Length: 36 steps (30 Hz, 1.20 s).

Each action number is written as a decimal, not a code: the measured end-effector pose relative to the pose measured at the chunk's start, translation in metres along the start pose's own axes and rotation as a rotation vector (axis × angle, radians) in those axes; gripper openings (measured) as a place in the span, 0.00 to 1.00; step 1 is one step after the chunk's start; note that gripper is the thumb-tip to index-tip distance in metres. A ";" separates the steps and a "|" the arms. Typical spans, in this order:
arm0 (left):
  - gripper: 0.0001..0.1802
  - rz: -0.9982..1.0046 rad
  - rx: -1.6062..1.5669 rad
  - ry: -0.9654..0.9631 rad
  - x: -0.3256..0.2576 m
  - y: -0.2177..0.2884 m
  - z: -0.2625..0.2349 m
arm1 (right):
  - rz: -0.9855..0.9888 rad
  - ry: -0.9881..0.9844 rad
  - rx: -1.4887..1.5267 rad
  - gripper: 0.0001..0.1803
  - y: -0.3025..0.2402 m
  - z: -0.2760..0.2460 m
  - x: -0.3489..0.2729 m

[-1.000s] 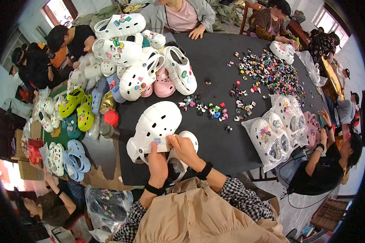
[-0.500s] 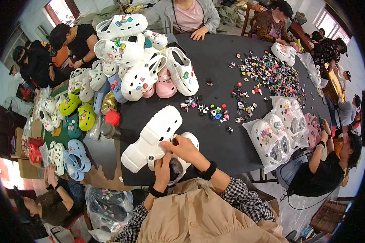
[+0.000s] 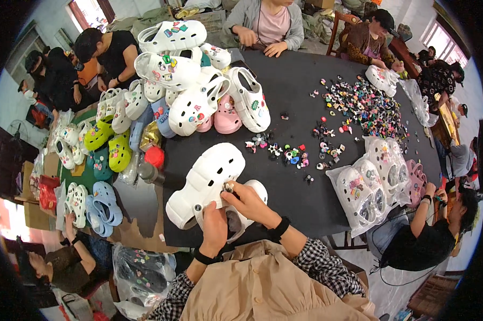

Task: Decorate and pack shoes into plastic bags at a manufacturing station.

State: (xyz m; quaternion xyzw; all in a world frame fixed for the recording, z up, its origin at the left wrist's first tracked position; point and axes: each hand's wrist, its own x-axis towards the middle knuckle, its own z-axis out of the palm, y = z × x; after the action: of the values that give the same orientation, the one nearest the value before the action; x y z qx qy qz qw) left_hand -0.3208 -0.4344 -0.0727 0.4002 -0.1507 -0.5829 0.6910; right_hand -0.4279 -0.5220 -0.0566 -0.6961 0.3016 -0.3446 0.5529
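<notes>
White shoe [image 3: 212,163], near side of tabletop [image 3: 311,206]. L hand [image 3: 214,230] pinches its rim; R hand [image 3: 249,203] pinches small charm [image 3: 229,187] beside it. Vs 1 sec ago, flower decoration's out of sight; small charm seems loose.

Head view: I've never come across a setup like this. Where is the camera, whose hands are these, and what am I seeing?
There is no machine here. A wide fisheye camera on a person's head looks down, so straight edges bend near the rim and the wearer's forearms enter from below. The left hand grips a white clog. The right hand pinches something too small to identify surely, perhaps a charm. On the black table are a pile of clogs at the upper left, loose charms at the upper right, and clogs in clear bags at the right. Other people are around the room.
</notes>
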 end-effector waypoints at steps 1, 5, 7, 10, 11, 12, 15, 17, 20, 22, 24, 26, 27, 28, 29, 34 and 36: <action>0.23 0.012 -0.031 -0.009 0.000 0.001 0.002 | -0.012 0.010 -0.014 0.13 -0.001 0.001 -0.001; 0.20 -0.127 -0.196 -0.035 0.003 0.006 -0.007 | -0.010 0.037 -0.194 0.14 -0.002 0.002 -0.001; 0.19 -0.114 -0.189 -0.002 0.004 0.004 -0.012 | -0.130 0.019 -0.274 0.14 0.012 0.007 -0.004; 0.17 -0.204 -0.187 0.173 0.017 0.008 -0.033 | -0.306 -0.065 -0.368 0.12 0.016 0.021 -0.015; 0.18 -0.204 -0.193 0.188 0.020 0.011 -0.031 | -0.221 0.009 -0.292 0.12 0.021 0.025 -0.019; 0.20 -0.205 -0.198 0.202 0.022 0.013 -0.029 | -0.135 0.083 -0.216 0.13 0.027 0.026 -0.020; 0.23 -0.122 -0.239 0.229 0.022 0.008 -0.037 | 0.192 0.445 -0.027 0.13 0.042 -0.025 -0.005; 0.22 -0.088 -0.209 0.110 0.024 0.007 -0.056 | 0.282 0.619 -0.258 0.11 0.063 -0.072 0.001; 0.20 -0.104 -0.091 0.004 0.030 0.010 -0.064 | 0.156 0.560 -0.935 0.22 0.094 -0.118 -0.023; 0.17 -0.044 0.207 0.070 0.017 0.019 -0.050 | 0.068 0.473 -0.902 0.23 0.075 -0.113 -0.026; 0.17 0.033 0.514 0.171 -0.005 0.024 -0.042 | -0.036 0.284 -0.722 0.19 0.046 -0.098 -0.031; 0.16 0.104 0.821 0.255 -0.019 0.026 -0.038 | -0.046 0.014 -0.628 0.20 0.050 -0.070 -0.049; 0.15 -0.052 0.655 0.095 -0.024 0.029 -0.038 | -0.194 -0.146 -0.658 0.22 0.039 -0.054 -0.048; 0.14 -0.204 0.484 -0.063 -0.028 0.030 -0.040 | -0.246 -0.162 -0.700 0.21 0.026 -0.038 -0.047; 0.15 -0.261 0.431 -0.075 -0.031 0.023 -0.036 | -0.258 -0.145 -0.793 0.24 0.031 -0.029 -0.050; 0.18 -0.516 0.019 0.054 -0.023 -0.011 -0.043 | -0.209 -0.072 -0.833 0.23 0.049 -0.013 -0.074; 0.20 -0.577 -0.130 -0.128 -0.009 -0.026 -0.050 | -0.174 -0.067 -0.767 0.16 0.050 -0.011 -0.073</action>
State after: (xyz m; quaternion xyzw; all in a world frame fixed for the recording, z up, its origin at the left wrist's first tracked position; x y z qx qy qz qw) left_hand -0.3072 -0.4076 -0.1213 0.3438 -0.0364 -0.7875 0.5102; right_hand -0.4811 -0.4803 -0.1148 -0.8860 0.3300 -0.2298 0.2308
